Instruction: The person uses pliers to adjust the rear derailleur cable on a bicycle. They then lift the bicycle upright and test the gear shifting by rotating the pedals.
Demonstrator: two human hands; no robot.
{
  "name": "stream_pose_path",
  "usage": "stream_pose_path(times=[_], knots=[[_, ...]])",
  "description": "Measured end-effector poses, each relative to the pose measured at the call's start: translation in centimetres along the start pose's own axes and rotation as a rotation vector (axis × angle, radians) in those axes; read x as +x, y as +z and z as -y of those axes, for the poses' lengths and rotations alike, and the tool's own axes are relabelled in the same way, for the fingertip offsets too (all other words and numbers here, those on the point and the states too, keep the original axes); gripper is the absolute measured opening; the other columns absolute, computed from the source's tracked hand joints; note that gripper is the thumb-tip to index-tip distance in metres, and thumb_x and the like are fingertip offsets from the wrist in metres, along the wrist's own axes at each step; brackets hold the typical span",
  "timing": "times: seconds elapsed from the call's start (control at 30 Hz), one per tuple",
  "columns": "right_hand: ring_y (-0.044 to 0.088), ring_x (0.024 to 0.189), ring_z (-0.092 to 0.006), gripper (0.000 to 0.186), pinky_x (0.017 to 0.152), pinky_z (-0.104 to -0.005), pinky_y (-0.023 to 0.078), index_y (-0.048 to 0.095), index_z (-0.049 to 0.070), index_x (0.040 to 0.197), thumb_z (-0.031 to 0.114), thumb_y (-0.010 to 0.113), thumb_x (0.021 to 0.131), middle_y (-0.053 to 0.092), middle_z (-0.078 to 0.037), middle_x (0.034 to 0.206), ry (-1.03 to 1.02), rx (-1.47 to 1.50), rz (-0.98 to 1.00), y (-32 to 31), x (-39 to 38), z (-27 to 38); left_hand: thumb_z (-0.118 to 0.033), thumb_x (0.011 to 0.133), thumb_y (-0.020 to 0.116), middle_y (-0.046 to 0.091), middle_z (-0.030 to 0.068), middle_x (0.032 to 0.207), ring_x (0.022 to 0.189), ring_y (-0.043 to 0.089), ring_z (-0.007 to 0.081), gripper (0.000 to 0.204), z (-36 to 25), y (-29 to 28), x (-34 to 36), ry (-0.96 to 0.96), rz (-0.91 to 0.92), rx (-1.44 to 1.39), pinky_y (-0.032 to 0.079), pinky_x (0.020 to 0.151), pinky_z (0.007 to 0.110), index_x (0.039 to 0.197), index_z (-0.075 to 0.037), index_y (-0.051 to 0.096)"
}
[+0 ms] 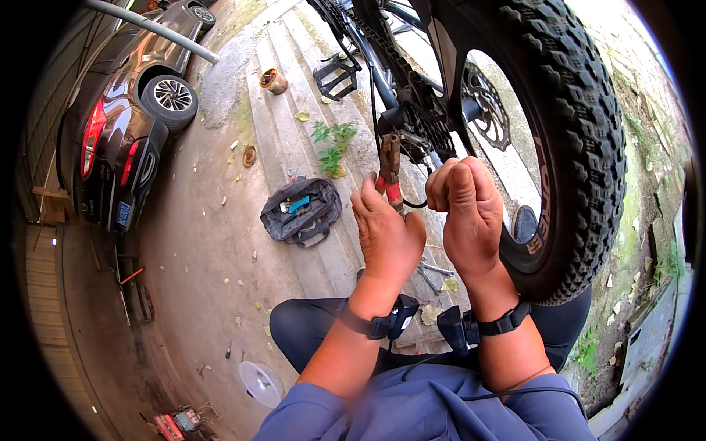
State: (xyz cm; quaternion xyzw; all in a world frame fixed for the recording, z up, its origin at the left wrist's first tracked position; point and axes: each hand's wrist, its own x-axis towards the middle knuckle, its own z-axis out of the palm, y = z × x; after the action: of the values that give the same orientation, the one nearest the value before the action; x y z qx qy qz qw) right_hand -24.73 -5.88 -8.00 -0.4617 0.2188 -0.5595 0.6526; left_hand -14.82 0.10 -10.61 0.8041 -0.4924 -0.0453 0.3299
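My left hand [386, 231] grips red-handled pliers [390, 162], whose rusty head points up by the derailleur [418, 147] of a bicycle. To its right my right hand [471, 206] is closed in a pinch beside a black looped cable [418, 203] at the derailleur; what its fingers hold is hidden. The knobby rear tyre [577, 147] and brake disc [494, 110] are right of both hands. A pedal [336, 77] shows farther up along the frame.
An open dark tool bag [279, 213] lies on concrete steps [290, 128]. Also around are a rusty can [273, 81], a plant [331, 147], a spanner [434, 275], a clear bowl [259, 386], a parked car [125, 154] and a red machine [173, 422].
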Motion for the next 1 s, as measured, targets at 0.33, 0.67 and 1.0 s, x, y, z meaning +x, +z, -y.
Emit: stream_pose_path(times=[0.33, 0.67, 1.0], knots=[[0.042, 0.066, -0.0114, 0.035, 0.062, -0.0264, 0.037, 0.047, 0.003, 0.082, 0.027, 0.046, 0.107, 0.046, -0.003, 0.072, -0.021, 0.039, 0.0, -0.5, -0.1, -1.0, -0.001, 0.073, 0.062, 0.043, 0.029, 0.123, 0.118, 0.044, 0.0476, 0.075, -1.1, -0.4, -0.8, -0.11, 0.08, -0.097, 0.034, 0.107, 0.049, 0.139, 0.01, 0.028], [0.043, 0.066, -0.0116, 0.033, 0.063, -0.026, 0.039, 0.045, 0.004, 0.082, 0.026, 0.044, 0.108, 0.045, -0.002, 0.071, -0.021, 0.105, 0.008, 0.0, -0.2, -0.8, -0.003, 0.074, 0.062, 0.044, 0.0279, 0.123, 0.117, 0.046, 0.0461, 0.072, -1.4, -0.8, -1.0, -0.111, 0.105, -0.051, 0.036, 0.105, 0.048, 0.138, 0.01, 0.03], [0.042, 0.065, -0.008, 0.032, 0.06, -0.0241, 0.038, 0.05, 0.004, 0.082, 0.023, 0.048, 0.107, 0.049, 0.0, 0.072, 0.043, -0.038, -0.075, 0.0, -0.7, -1.7, -0.01, 0.077, 0.065, 0.048, 0.0262, 0.124, 0.115, 0.051, 0.0441, 0.067, -2.4, -1.5, -0.8, -0.119, 0.147, 0.005, 0.043, 0.1, 0.045, 0.135, 0.007, 0.035]])
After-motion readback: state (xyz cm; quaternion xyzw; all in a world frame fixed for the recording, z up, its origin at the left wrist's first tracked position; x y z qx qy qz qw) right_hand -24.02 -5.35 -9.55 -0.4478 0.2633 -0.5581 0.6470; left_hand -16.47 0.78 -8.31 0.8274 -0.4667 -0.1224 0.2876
